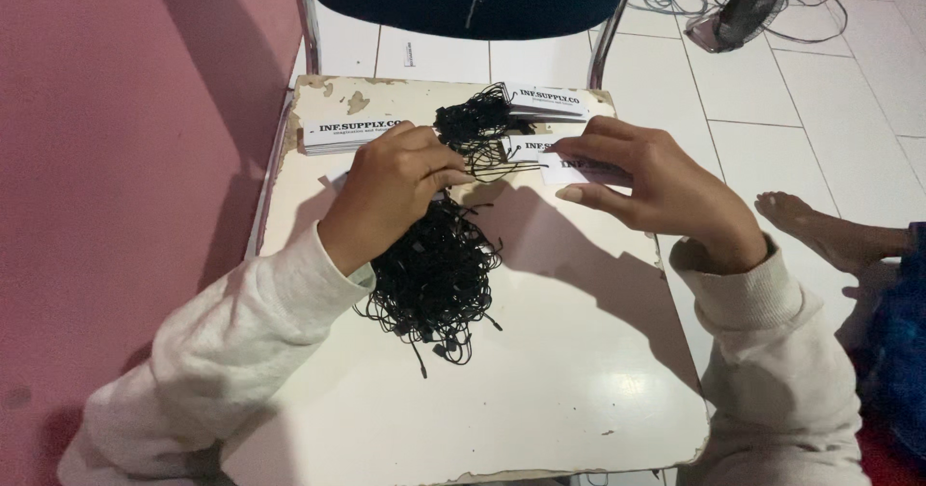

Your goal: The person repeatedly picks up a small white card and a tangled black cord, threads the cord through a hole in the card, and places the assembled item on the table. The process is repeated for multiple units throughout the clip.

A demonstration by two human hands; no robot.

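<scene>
Where the left hand (391, 192) curled over the cords (434, 269), its fingertips were hidden, its grip pinching one black strand. Pink wall stood at left. The cords lay heaped mid-tabletop (540, 370), whose near edge was chipped and front half bare. Stacked tags (352, 134) sat by the far edge. The right hand (656, 192) pinched a white tag (564, 170), partly covered. White floor tiles (772, 91) spread rightward, a bare foot (820, 230) cut off there.

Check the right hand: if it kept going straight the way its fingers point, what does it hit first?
The right hand points left across the seat, holding a white tag. First in line is probably the left hand, at the black strings between them. Depth is unclear.
</scene>
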